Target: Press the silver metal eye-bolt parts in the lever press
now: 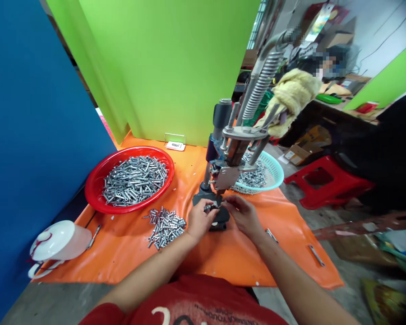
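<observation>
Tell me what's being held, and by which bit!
The left hand holds small metal pieces; which part it grips is unclear. Whether the right hand holds anything, I can't tell.

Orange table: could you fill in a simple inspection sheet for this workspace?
Surface: orange cover, wrinkled.
Job's things: press; metal pieces in red basin, loose pile and pale blue basket.
Clutter: white lidded pot; wrench-like tool at right.
Hands: left hand holds small metal parts at the press; right hand beside it, grip unclear.
Cables: perhaps one, a thin dark line on the far wall.
Surroundings: green partition, blue panel, red stool.
</observation>
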The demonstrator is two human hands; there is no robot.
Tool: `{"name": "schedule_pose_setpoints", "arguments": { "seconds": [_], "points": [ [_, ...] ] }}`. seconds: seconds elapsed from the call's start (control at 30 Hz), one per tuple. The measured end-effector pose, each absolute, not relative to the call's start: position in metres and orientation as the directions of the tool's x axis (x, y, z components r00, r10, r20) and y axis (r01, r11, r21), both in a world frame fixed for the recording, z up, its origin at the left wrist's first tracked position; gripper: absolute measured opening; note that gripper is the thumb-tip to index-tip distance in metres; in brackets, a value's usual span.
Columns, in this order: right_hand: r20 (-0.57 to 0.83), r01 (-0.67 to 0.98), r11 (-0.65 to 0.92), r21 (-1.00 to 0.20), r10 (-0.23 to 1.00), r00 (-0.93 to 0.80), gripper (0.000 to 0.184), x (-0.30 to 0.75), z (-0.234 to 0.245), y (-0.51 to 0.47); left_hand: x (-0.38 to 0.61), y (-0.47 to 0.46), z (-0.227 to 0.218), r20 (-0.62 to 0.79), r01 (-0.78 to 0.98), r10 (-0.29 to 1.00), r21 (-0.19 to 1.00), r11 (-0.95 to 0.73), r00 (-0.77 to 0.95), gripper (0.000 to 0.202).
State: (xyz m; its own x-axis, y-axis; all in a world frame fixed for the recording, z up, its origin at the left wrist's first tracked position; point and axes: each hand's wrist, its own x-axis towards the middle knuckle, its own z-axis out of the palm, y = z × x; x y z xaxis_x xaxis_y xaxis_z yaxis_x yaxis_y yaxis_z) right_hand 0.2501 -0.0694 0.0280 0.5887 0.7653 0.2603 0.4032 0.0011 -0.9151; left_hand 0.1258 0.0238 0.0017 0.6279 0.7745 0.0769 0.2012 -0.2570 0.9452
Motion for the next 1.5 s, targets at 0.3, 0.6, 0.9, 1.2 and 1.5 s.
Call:
{"name": "schedule_pose_setpoints", "arguments": {
  "seconds": [0.3,0.6,0.9,1.2,1.5],
  "points": [
    [0.431,0.635,0.059,-0.77,0.782,0.45,0.021,0.257,0.025,-0.055,0.134,0.033,-0.006,0.044,0.237,0.777,0.94,-0.244,0.628,0.013],
    [0.414,0.72,0.038,-0.693,0.838,0.355,0.018,0.259,0.042,-0.055,0.133,0.034,-0.006,0.042,0.23,0.768,0.943,-0.242,0.639,0.016],
    [0.325,0.724,-0.031,-0.689,0.88,0.347,0.026,0.263,0.046,-0.05,0.14,0.03,-0.005,0.141,0.149,0.753,0.941,-0.304,0.643,0.017],
    [0.303,0.731,-0.036,-0.682,0.896,0.326,0.027,0.265,0.05,-0.047,0.143,0.03,-0.01,0.104,0.184,0.774,0.944,-0.276,0.625,0.015],
    [0.249,0.687,-0.063,-0.724,0.905,0.345,0.026,0.264,0.053,-0.043,0.144,0.032,-0.011,0.092,0.182,0.772,0.948,-0.261,0.629,0.015]
  ]
}}
